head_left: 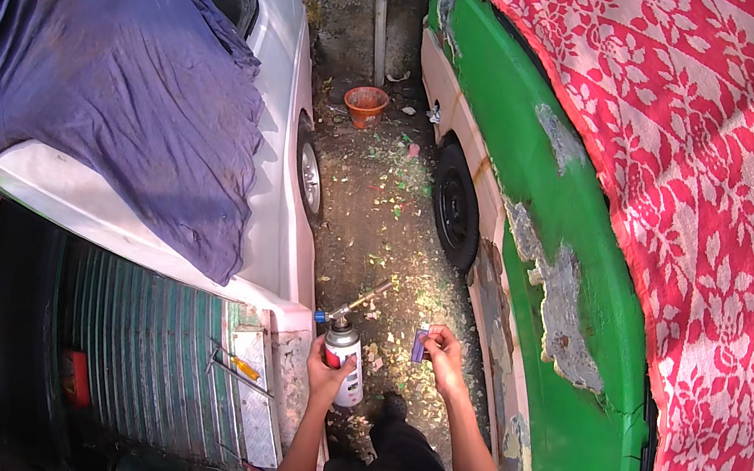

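Observation:
A gas torch [353, 388], a white and red canister with a brass nozzle and a blue knob on top, stands upright in my left hand [326, 376]. Its nozzle points up and to the right, and no flame is visible. My right hand [447, 361] pinches a small purple lighter [419, 347] upright, to the right of the torch and apart from it. Beside the right forearm is a green vehicle [544, 204] with a large bare patch [569, 320] of flaked paint.
A white car [279, 47] under a dark blue cloth [112, 78] stands left, its rear opening onto a ribbed bed [155, 348]. A yellow-handled tool [245, 369] lies there. A red floral cloth [699, 242] covers the green vehicle. Down the leaf-strewn passage [372, 204] sits a clay pot [365, 106].

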Motion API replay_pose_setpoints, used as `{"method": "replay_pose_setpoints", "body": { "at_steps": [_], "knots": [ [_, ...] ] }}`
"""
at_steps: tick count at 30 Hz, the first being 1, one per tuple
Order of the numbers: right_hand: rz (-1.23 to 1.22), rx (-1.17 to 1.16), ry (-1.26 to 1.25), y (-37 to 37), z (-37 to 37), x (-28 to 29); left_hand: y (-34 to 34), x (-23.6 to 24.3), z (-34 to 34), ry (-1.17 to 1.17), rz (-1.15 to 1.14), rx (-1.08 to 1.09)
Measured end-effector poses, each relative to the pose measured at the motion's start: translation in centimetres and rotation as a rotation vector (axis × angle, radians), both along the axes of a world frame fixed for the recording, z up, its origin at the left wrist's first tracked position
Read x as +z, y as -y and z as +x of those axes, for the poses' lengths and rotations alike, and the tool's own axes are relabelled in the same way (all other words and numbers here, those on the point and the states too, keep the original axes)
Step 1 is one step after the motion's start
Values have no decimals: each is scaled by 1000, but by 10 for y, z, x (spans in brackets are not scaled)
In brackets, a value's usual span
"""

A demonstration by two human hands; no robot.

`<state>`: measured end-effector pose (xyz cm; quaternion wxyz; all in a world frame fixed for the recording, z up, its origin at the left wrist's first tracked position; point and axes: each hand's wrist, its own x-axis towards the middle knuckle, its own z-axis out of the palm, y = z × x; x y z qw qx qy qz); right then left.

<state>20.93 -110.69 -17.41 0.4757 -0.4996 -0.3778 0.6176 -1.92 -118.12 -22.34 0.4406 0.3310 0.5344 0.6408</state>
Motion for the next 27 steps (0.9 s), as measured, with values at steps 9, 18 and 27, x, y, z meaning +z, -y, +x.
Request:
{"method": "replay_pose_setpoints", "body": {
  "at_steps": [9, 18, 27],
  "knots": [
    [44, 72, -54, -81, 31, 42, -89, 62, 30, 75, -10, 12],
    [-63, 208, -189, -184, -10, 28, -203, 66, 0, 41, 6, -10],
    [-154, 256, -197, -354, -70, 50, -379, 51, -59, 56, -163, -132]
  ]
}}
